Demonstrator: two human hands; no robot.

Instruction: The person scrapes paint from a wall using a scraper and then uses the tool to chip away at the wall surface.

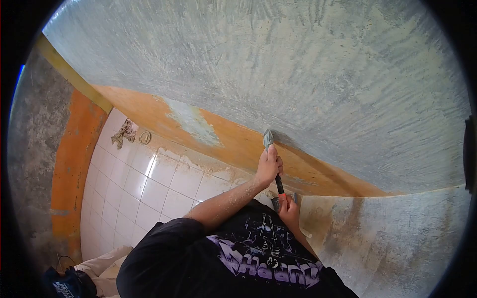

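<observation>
My left hand (268,166) grips the upper part of a long scraping tool, just below its grey blade (268,138). The blade rests against the wall where the orange painted band (233,144) meets the grey plastered surface (298,74). My right hand (289,209) holds the lower end of the same tool, at its black shaft and orange grip (280,191). Small grey metal parts by the right hand are too unclear to name. My forearm is dusted with white powder, and my black shirt with a purple print (258,253) fills the lower middle.
White wall tiles (149,188) lie below the orange band, with a crumpled rag (125,133) and a small ring (145,137) on them. A stained grey wall (387,238) stands at the right. A dark bag (67,285) and pale cloth (104,263) lie at the lower left.
</observation>
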